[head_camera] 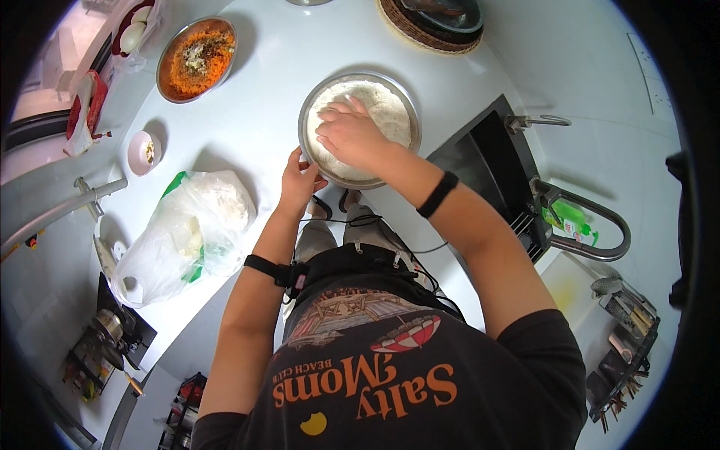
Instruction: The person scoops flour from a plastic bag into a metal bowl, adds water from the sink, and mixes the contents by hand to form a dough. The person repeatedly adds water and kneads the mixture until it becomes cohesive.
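Observation:
A round metal bowl filled with pale flour stands on the white counter before me. My left hand grips the bowl at its near left side, with the thumb and fingers at the rim. Inside the bowl, my right hand rests palm down on the flour. Its fingers are spread a little, and their tips are partly sunk in or dusted with flour. I see nothing held in that hand.
To the left stand a metal bowl of shredded orange vegetable, a small white bowl and a plastic bag of white powder. At right are a black sink, its faucet and a green bottle. A wicker basket sits behind.

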Action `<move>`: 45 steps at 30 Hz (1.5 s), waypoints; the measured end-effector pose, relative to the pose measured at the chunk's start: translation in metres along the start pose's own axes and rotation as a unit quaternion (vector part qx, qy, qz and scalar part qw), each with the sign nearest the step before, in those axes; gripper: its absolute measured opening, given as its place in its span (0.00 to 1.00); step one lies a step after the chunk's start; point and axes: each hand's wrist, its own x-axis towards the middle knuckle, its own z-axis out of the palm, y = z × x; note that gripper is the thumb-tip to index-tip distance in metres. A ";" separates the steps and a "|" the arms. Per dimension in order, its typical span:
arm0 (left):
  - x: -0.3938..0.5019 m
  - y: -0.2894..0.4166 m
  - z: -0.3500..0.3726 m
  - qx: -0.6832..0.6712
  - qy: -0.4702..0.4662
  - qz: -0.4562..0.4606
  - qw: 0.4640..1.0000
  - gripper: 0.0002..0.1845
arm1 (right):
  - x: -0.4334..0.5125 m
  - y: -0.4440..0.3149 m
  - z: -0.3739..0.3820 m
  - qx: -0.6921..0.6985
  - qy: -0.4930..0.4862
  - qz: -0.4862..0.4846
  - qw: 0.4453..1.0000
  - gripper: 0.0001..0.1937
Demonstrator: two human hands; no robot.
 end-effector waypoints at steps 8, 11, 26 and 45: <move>0.007 -0.003 0.004 0.042 0.042 0.025 0.998 0.24 | 0.035 0.029 0.002 -0.108 -0.156 -0.032 0.981 0.14; 0.010 -0.006 0.003 0.015 0.044 0.022 0.999 0.20 | 0.027 0.040 0.002 -0.087 -0.147 0.041 0.984 0.16; 0.001 -0.005 0.005 -0.019 0.048 0.007 0.999 0.24 | -0.020 0.062 0.004 0.084 0.058 0.226 0.969 0.22; 0.009 0.004 -0.008 -0.036 0.006 0.018 0.999 0.30 | -0.004 -0.004 0.028 -0.027 -0.080 0.029 0.996 0.16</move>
